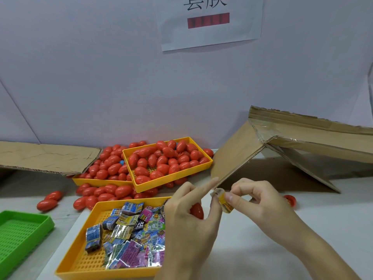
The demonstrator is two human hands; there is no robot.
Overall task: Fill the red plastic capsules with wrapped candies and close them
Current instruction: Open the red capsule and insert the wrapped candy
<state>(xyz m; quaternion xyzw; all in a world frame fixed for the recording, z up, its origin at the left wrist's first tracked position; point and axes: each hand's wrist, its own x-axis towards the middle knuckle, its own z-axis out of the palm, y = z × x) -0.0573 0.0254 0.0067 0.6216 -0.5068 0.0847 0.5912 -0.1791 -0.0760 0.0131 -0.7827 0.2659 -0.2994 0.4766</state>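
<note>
My left hand (188, 216) curls round a red capsule piece (197, 211) in its palm, with the index finger stretched out towards the right. My right hand (256, 201) pinches a yellow wrapped candy (225, 203) between thumb and fingers, just right of the left hand. Another red capsule half (290, 200) lies on the table to the right. A yellow tray (80, 259) in front of me holds several wrapped candies (131, 235). Two yellow trays (171, 180) behind it are heaped with red capsules (161, 160), and more capsules (101, 193) lie loose on the table.
A green tray (18, 235) sits at the lower left. Flat cardboard (46, 156) lies at the back left. A folded cardboard box (282, 148) leans at the back right. A white wall with a paper sign (210, 21) stands behind.
</note>
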